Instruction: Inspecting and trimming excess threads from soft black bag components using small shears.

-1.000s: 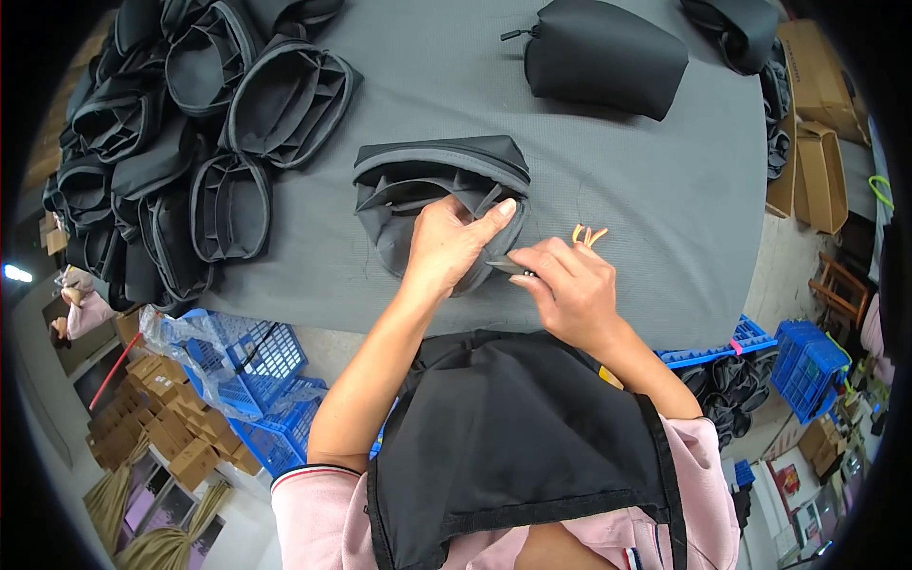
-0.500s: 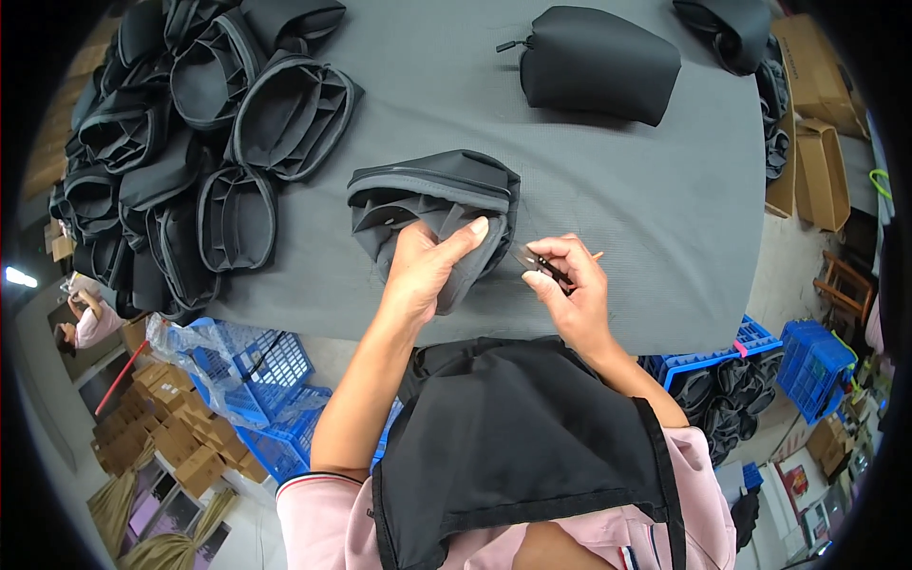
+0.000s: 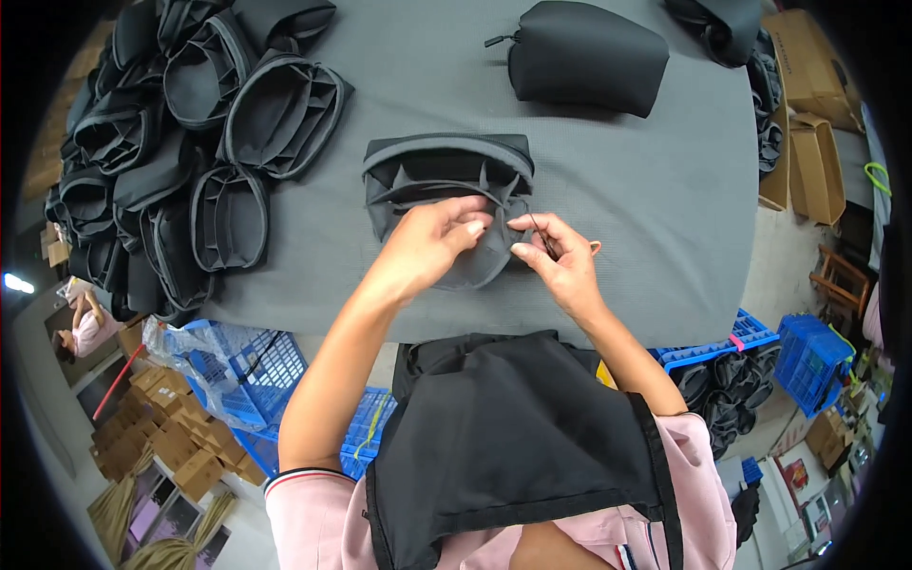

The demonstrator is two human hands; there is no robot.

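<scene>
An unzipped dark grey pouch (image 3: 475,268) lies on the table before me, its mouth facing up and inner dividers showing. My left hand (image 3: 425,245) reaches over its near rim, with thumb and fingers closed on the lining or a divider inside. At the pouch's right side is my right hand (image 3: 566,264), curled around small black thread snips (image 3: 544,239) with an orange loop at the back. Thumb and forefinger of that hand come close to the right rim; whether they pinch the fabric is hard to see. The tips of the snips are partly hidden.
Several open pouches (image 3: 228,217) are heaped at the table's left. A closed, stuffed pouch (image 3: 589,62) lies at the far right. Blue crates (image 3: 249,366) stand below the near left edge, another crate (image 3: 717,342) at the near right. Cardboard boxes (image 3: 815,166) stand beyond the right edge.
The pouch has turned and opened wider toward me. My left hand has shifted from gripping its right side to inside the mouth. My right hand has moved slightly nearer the rim, snips tucked back.
</scene>
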